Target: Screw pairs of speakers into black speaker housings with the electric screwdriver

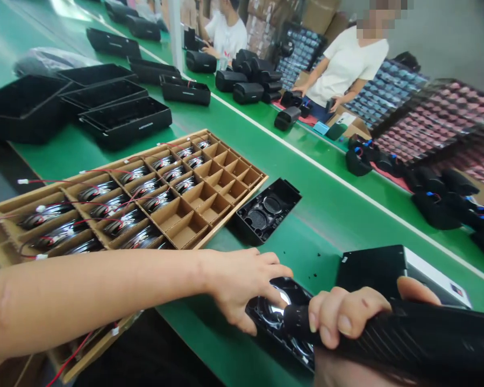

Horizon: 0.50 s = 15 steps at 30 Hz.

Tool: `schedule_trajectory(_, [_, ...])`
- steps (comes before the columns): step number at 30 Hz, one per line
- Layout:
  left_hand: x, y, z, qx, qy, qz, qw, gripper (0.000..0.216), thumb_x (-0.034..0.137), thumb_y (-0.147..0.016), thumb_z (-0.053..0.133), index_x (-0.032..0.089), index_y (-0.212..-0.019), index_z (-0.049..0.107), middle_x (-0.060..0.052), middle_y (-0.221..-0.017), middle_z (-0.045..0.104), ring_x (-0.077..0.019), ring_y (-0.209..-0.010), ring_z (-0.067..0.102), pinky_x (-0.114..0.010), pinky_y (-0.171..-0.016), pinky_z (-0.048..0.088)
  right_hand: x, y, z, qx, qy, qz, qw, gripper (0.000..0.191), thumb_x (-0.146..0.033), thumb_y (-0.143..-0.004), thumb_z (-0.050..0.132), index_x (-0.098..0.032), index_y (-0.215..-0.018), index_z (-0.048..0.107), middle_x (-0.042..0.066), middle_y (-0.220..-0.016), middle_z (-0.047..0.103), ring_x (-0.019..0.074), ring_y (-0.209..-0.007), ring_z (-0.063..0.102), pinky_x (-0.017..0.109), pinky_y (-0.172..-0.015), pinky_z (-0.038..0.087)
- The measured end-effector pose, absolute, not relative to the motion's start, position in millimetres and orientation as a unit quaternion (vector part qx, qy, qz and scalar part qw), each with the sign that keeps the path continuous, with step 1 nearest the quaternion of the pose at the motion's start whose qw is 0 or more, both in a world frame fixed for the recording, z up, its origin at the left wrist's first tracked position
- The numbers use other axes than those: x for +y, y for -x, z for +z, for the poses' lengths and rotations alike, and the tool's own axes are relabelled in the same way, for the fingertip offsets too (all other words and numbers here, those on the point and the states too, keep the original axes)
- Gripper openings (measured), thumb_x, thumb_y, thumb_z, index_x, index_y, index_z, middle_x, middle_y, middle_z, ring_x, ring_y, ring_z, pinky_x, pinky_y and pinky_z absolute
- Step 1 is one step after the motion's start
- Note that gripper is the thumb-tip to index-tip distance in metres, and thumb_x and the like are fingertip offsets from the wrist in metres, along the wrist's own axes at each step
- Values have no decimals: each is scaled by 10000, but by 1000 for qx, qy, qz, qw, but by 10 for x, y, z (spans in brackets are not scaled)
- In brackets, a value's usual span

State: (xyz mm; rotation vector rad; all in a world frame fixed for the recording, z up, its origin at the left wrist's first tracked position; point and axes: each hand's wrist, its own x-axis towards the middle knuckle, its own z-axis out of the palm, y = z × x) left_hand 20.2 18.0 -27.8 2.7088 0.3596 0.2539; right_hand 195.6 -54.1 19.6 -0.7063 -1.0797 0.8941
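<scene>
My left hand (250, 287) grips the far left end of a black speaker housing (271, 332) on the green bench, thumb and fingers spread across its edges. Shiny round speaker drivers sit inside the housing. A black electric screwdriver (431, 336) lies nearly level in my right hand (349, 317), with my fingers wrapped round its front part. Its nose points left over the housing, close to my left fingers; the tip itself is hard to make out. Just beyond stands another open black housing (266, 212) with two round mesh grilles.
A cardboard divider tray (185, 228) at left holds several chrome speaker drivers with red wires. Black-and-white boxes (371, 263) stand at right. Several black shells (125, 121) lie at back left. Two people work across the green bench (314, 215), among black speaker bodies (248, 92).
</scene>
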Motion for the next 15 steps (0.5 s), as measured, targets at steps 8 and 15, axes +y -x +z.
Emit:
schedule_trajectory(8, [176, -197, -268, 132, -969, 78, 194, 617, 564, -803, 841, 238, -1316, 739, -163, -1574, 482, -383, -1300, 513, -527, -954, 565, -549, -1991, 3, -480, 334, 414, 698, 495, -639, -955, 634, -303, -1315, 680, -45, -617, 587, 137, -440, 471, 298, -444, 476])
schedule_trajectory(15, [179, -208, -253, 135, -970, 71, 189, 600, 570, -802, 839, 231, -1289, 752, -155, -1568, 480, -374, -1288, 516, -511, -934, 569, -545, -2009, -101, -483, 335, 403, 702, 697, -796, -880, 603, -294, -1360, 656, -46, -633, 586, 125, -444, 454, 301, -463, 480])
